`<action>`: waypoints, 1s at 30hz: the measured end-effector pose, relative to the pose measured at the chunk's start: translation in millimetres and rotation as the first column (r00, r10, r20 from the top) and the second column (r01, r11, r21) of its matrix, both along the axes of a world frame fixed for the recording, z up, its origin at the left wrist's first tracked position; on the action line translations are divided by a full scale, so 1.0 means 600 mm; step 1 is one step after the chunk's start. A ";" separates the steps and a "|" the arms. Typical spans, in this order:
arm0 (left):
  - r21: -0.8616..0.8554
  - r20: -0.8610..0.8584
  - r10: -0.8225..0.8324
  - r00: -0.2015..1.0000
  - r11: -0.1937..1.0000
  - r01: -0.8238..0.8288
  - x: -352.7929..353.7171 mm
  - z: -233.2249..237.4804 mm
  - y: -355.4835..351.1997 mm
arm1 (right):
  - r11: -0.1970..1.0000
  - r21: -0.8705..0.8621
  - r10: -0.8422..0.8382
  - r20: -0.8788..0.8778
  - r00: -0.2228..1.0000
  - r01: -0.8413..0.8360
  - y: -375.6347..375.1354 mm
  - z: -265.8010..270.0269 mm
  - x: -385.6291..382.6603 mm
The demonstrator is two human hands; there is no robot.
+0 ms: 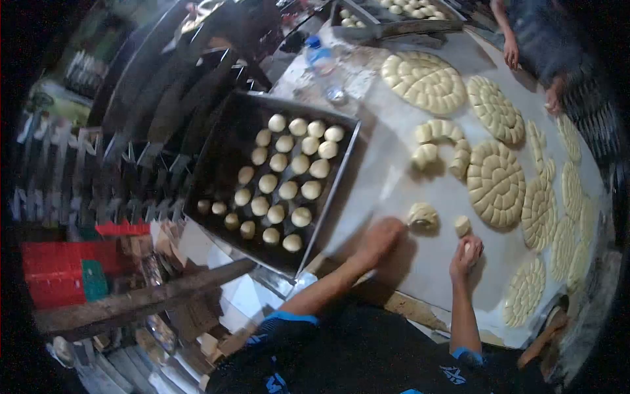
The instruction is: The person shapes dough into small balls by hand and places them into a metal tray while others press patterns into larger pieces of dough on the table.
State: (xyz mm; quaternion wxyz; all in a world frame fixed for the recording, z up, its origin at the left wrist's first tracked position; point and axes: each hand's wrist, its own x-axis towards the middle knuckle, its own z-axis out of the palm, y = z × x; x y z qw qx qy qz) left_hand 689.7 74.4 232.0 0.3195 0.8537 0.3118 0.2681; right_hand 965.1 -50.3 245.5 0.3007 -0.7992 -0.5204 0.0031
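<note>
My left hand (pixel 382 240) is low over the white tabletop, blurred, with its fingers turned down; whether anything is under it is hidden. Just right of it sits a small clump of cut dough (pixel 423 217). My right hand (pixel 466 255) has its fingers curled around a pale piece of dough, which shows partly between them. A separate dough piece (pixel 462 225) lies right in front of those fingers. Farther back, a curved strip of scored dough (pixel 443 134) rests on the table. To my left, a dark baking tray (pixel 220 154) holds rows of round dough balls (pixel 287 190).
Several scored dough spirals (pixel 495 184) cover the right side of the table (pixel 387 177). A blue-capped plastic bottle (pixel 320 59) stands behind the tray. More trays of dough (pixel 413 10) are at the back. Another person's hand (pixel 510 54) is at the far right edge.
</note>
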 end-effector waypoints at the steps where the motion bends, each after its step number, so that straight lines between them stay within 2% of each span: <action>1: 0.172 -0.067 -0.044 0.997 0.984 0.055 -0.022 -0.030 -0.041 | 0.998 -0.025 0.062 0.034 0.997 -0.061 -0.023 0.021 -0.014; 2: 0.055 -0.088 -0.124 0.988 0.990 0.130 -0.069 0.022 -0.063 | 0.992 -0.055 0.118 0.062 0.991 -0.115 -0.049 0.039 -0.017; 3: -0.084 -0.180 -0.151 0.972 0.987 0.137 -0.107 0.069 -0.060 | 0.983 -0.086 0.169 0.083 0.982 -0.162 -0.066 0.052 -0.016; 5: -0.356 -0.336 -0.249 0.908 0.926 0.122 -0.176 0.141 -0.046 | 0.909 -0.416 -0.089 -0.136 0.987 0.025 -0.096 0.066 0.045; 6: -0.389 -0.099 -0.234 0.967 0.904 0.179 -0.218 0.164 -0.030 | 0.870 -0.492 -0.234 -0.340 0.911 0.040 -0.093 0.080 0.062; 7: -0.366 -0.010 -0.170 0.985 0.918 0.154 -0.253 0.208 -0.006 | 0.826 -0.562 -0.382 -0.511 0.770 0.038 -0.078 0.096 0.074; 8: -0.340 0.078 -0.103 0.992 0.932 0.123 -0.290 0.242 0.025 | 0.784 -0.620 -0.515 -0.636 0.574 0.015 -0.053 0.110 0.071; 9: -0.195 0.097 0.005 0.995 0.981 0.014 -0.340 0.246 0.063 | 0.857 -0.515 -0.420 -0.675 0.607 0.020 -0.013 0.128 0.028; 10: -0.052 0.034 0.103 0.994 0.994 -0.101 -0.400 0.261 0.112 | 0.916 -0.401 -0.319 -0.699 0.639 0.018 0.041 0.151 -0.046; 11: -0.210 -0.171 0.256 0.951 0.934 -0.289 -0.462 0.311 0.150 | 0.963 -0.271 -0.194 -0.698 0.689 -0.004 0.111 0.177 -0.146; 12: -0.161 -0.226 0.285 0.931 0.932 -0.325 -0.531 0.269 0.180 | 0.975 -0.104 0.037 -0.792 0.610 -0.195 0.165 0.167 -0.211; 13: -0.112 -0.279 0.315 0.907 0.928 -0.356 -0.599 0.226 0.211 | 0.959 -0.147 0.086 -0.667 0.740 -0.243 0.220 0.193 -0.312; 14: 0.158 -0.233 0.524 0.819 0.851 -0.500 -0.636 0.191 0.233 | 0.875 -0.072 0.369 -0.542 0.755 -0.479 0.281 0.232 -0.412; 15: 0.272 -0.260 0.566 0.782 0.820 -0.503 -0.673 0.161 0.249 | 0.811 0.021 0.542 -0.401 0.739 -0.584 0.329 0.277 -0.518; 16: 0.286 -0.256 0.581 0.772 0.809 -0.514 -0.701 0.132 0.256 | 0.719 0.187 0.694 -0.247 0.676 -0.670 0.366 0.277 -0.594; 17: 0.301 -0.251 0.597 0.762 0.796 -0.525 -0.729 0.103 0.263 | 0.621 0.165 0.779 -0.241 0.579 -0.766 0.398 0.317 -0.672; 18: 0.219 -0.215 0.582 0.784 0.811 -0.542 -0.747 0.075 0.264 | 0.510 0.302 0.860 -0.188 0.475 -0.805 0.424 0.293 -0.734; 19: 0.143 -0.171 0.570 0.804 0.821 -0.552 -0.755 0.061 0.266 | 0.402 0.338 0.915 -0.168 0.366 -0.851 0.451 0.251 -0.782; 20: 0.221 -0.207 0.573 0.793 0.817 -0.533 -0.751 0.061 0.264 | 0.355 0.349 0.935 -0.123 0.333 -0.867 0.471 0.219 -0.825; 21: 0.298 -0.249 0.567 0.785 0.816 -0.495 -0.743 0.063 0.263 | 0.308 0.064 0.951 -0.037 0.306 -0.949 0.492 0.161 -0.846; 22: 0.378 -0.300 0.554 0.777 0.816 -0.436 -0.742 0.070 0.266 | 0.346 0.009 0.934 0.089 0.345 -0.938 0.490 0.160 -0.850; 23: 0.280 -0.310 0.520 0.796 0.850 -0.447 -0.749 0.082 0.270 | 0.403 -0.034 0.898 0.210 0.387 -0.915 0.477 0.159 -0.852; 24: 0.172 -0.322 0.473 0.820 0.881 -0.441 -0.752 0.100 0.270 | 0.365 0.022 0.927 0.086 0.366 -0.931 0.457 0.160 -0.829; 27: -0.058 -0.240 0.430 0.870 0.888 -0.455 -0.755 0.122 0.256 | 0.489 0.266 0.872 -0.139 0.469 -0.831 0.363 0.195 -0.700; 28: 0.162 -0.240 0.437 0.867 0.898 -0.408 -0.737 0.161 0.257 | 0.521 0.338 0.849 -0.106 0.518 -0.784 0.335 0.194 -0.640; 29: 0.091 -0.266 0.448 0.853 0.893 -0.441 -0.708 0.188 0.263 | 0.543 0.411 0.818 -0.060 0.572 -0.733 0.309 0.191 -0.574; 30: 0.107 -0.254 0.378 0.890 0.926 -0.363 -0.647 0.194 0.300 | 0.596 0.419 0.766 -0.042 0.641 -0.685 0.294 0.196 -0.529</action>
